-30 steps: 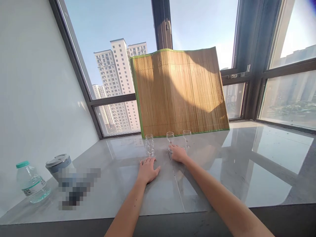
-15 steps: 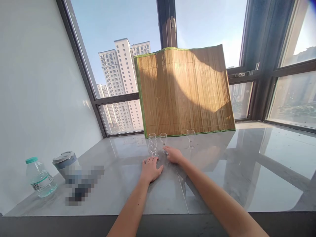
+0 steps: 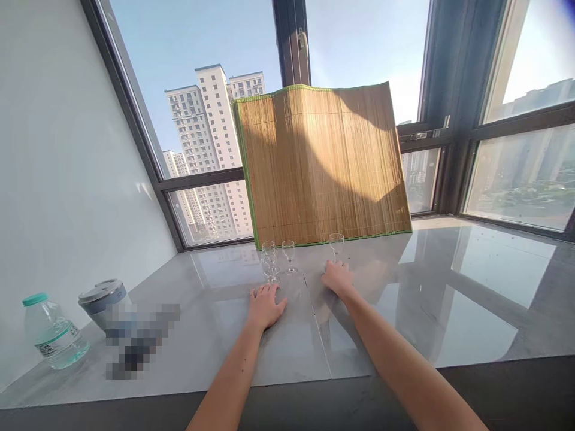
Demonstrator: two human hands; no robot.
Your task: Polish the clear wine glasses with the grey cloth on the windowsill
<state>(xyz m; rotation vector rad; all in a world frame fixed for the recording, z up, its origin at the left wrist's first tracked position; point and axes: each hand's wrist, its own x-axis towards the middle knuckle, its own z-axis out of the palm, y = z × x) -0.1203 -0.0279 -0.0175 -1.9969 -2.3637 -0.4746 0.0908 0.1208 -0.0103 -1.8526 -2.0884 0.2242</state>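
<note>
My left hand [image 3: 266, 306] rests on the stone ledge with its fingers spread, just in front of overlapping small stemmed glasses [image 3: 268, 258]. A single stemmed glass [image 3: 288, 250] stands upright just to their right, apart from both hands. Farther right is another stemmed glass [image 3: 336, 242], also upright. My right hand [image 3: 339, 279] is at the lower part of that glass, its fingers somewhat apart and hiding the foot. Whether the fingertips touch the glass cannot be made out.
A bamboo mat [image 3: 323, 167] with green edging leans against the window behind the glasses. At the left of the ledge [image 3: 202, 359] stand a water bottle [image 3: 58, 338] with a teal cap and a lidded cup [image 3: 104, 299]. A blurred dark object [image 3: 139, 347] lies near them.
My right hand has left the middle glass and moved right to the farther glass. My left hand stays in front of the left glasses. The view has shifted slightly.
</note>
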